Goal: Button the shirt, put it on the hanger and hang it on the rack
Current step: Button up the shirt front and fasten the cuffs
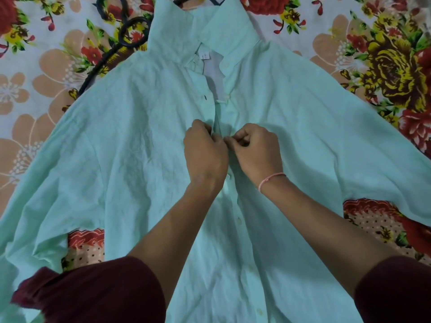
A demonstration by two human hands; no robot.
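Likely to go wrong at the placket first: button slipping back out of its hole if the pinch loosens before fully through, or the wrong hole matched to the wrong button, leaving the front skewed. Also worth noting the loose, crumpled cloth under both wrists, easily dragged out of line by a forearm.

Left hand [205, 148] curled nearly closed, fingertips pinching the left front edge of the shirt [130, 141] at mid-chest. Right hand [256, 148] likewise curled tight, thumb and forefinger nipped on the opposite edge, seemingly on a button, though the button itself too hidden to confirm. Hands touching at the fingertips over the placket.

Pale mint, thin and wrinkled, spread front-up across a floral bedsheet [373, 66], sleeves fanned out to both sides, collar away from the wearer of the camera. Closed below the hands, by the look of the small white buttons running down; open above, with a neck label showing inside. Black hanger [130, 33] lying on the bed just beside the collar, partly under the shoulder. Rack not in view
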